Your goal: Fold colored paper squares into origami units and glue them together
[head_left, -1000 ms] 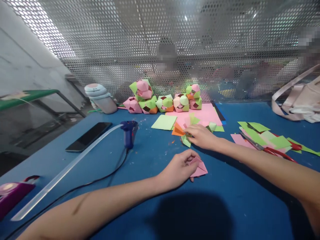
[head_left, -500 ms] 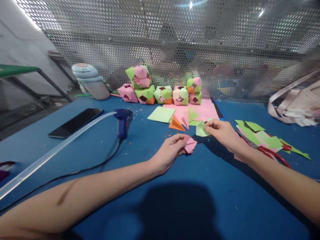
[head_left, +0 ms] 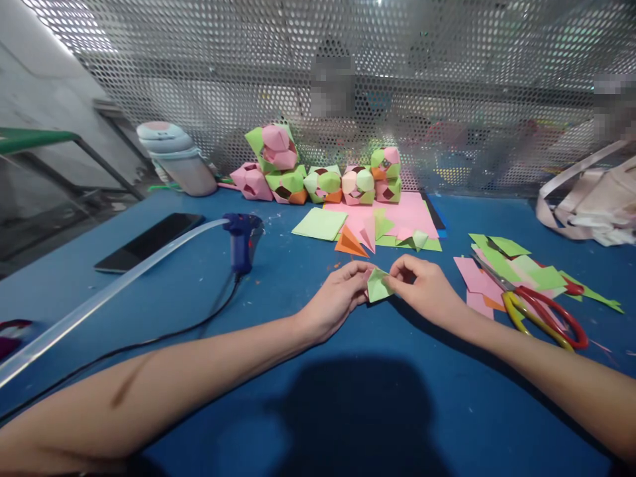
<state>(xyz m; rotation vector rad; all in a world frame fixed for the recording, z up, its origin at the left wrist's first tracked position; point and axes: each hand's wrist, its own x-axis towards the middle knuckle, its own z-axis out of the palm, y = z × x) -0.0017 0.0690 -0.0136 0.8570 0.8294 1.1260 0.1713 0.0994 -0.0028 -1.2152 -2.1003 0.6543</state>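
My left hand (head_left: 335, 301) is closed in a pinch on the pink folded paper piece, which is almost wholly hidden behind its fingers and a pale green piece. That pale green folded paper piece (head_left: 379, 287) is pinched by my right hand (head_left: 427, 288), in front of the left fingertips. Both hands meet just above the blue table (head_left: 238, 404). Beyond them lie an orange folded triangle (head_left: 352, 242), a pink folded piece (head_left: 368, 238) and a small green folded piece (head_left: 419, 239) by a pink sheet (head_left: 402, 215).
Several folded paper balls (head_left: 322, 183) line the back, near a perforated metal panel (head_left: 447, 66). A blue glue gun (head_left: 241, 245), a phone (head_left: 149, 243) and a bottle (head_left: 179, 162) are at left. Scissors (head_left: 541, 311), paper scraps (head_left: 507, 262) and a bag (head_left: 591, 192) are at right.
My right hand has brought the pale green piece left and nearer, up to the pink piece in my left hand. The pink piece is now mostly covered.
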